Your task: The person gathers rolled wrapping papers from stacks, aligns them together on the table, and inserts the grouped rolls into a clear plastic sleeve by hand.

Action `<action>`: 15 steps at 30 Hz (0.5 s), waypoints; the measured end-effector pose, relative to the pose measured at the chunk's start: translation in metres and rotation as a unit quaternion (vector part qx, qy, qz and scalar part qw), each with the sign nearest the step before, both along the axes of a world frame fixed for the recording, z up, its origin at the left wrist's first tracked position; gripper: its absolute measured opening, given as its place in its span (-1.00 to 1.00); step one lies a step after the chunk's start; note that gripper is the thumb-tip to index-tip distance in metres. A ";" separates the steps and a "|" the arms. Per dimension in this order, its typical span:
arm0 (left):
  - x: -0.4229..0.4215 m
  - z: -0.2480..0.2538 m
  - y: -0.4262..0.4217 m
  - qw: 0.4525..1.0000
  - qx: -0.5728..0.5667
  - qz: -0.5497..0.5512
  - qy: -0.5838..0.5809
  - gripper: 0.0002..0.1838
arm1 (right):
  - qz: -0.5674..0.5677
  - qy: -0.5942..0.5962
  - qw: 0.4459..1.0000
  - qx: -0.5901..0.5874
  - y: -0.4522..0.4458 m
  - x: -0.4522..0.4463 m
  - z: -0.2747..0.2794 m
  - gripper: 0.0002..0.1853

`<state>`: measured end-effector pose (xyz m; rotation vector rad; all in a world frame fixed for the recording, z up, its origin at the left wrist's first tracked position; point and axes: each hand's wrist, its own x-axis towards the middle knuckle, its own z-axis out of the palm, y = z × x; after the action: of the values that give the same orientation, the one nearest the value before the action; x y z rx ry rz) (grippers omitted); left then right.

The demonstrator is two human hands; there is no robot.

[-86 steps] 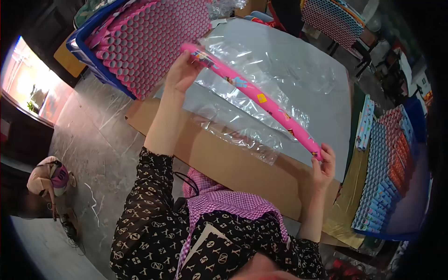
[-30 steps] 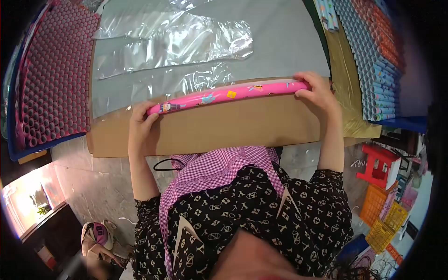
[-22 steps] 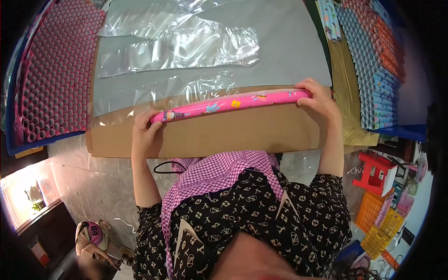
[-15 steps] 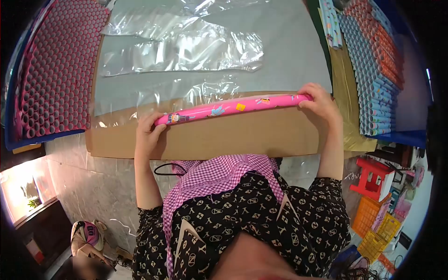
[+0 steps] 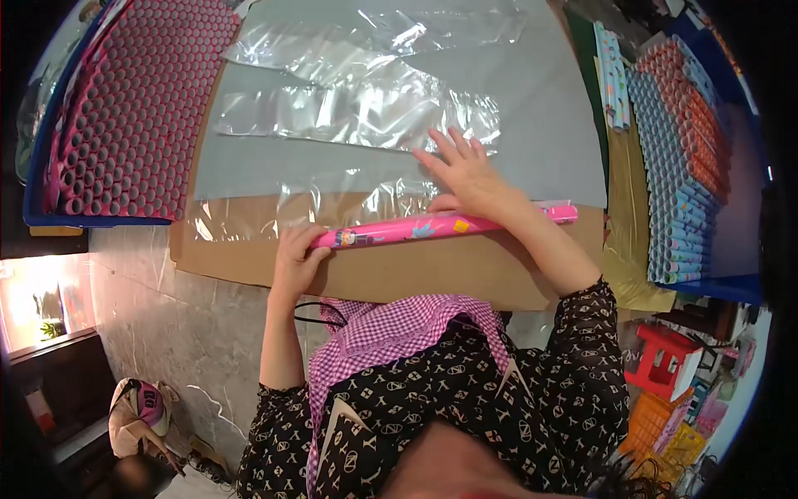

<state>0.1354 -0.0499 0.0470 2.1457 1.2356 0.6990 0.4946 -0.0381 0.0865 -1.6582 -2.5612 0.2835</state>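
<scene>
A pink printed roll lies across the brown cardboard at the table's near side, with clear plastic film beside it. My left hand is closed round its left end. My right hand is off the roll's right end, fingers spread, above the near film; its forearm crosses over the roll. Beyond the fingertips lies a crinkled clear plastic sleeve on the grey surface.
At the left, a blue crate holds many pink rolls standing on end. To the right, another blue crate has blue and orange rolls. A red stool stands at the lower right. Another person is at the lower left.
My right hand has let go of the roll's right end and moved left and inward with its fingers spread. My left hand still holds the left end.
</scene>
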 end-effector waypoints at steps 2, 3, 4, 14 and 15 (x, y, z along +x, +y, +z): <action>0.000 -0.001 -0.001 1.000 -0.004 0.002 -0.002 -0.64 | -0.009 -0.027 0.999 -0.023 0.010 -0.004 0.004 0.07; 0.000 -0.001 0.000 1.000 -0.012 0.004 -0.001 -0.64 | -0.019 -0.052 0.997 -0.050 0.017 -0.007 0.007 0.11; -0.001 -0.004 0.001 1.000 0.013 0.000 -0.015 -0.64 | -0.020 -0.069 0.995 -0.070 0.024 -0.007 0.007 0.11; 0.001 -0.001 0.013 0.999 -0.028 -0.012 -0.029 -0.66 | -0.035 -0.066 0.988 -0.136 0.105 -0.012 -0.002 -0.12; 0.003 0.002 0.015 0.999 -0.041 -0.015 -0.021 -0.67 | -0.028 -0.069 0.987 -0.139 0.117 -0.016 -0.002 -0.12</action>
<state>0.1385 -0.0350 0.0492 2.0680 1.1870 0.6650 0.4786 0.0787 0.0842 -1.9022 -2.6705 0.5651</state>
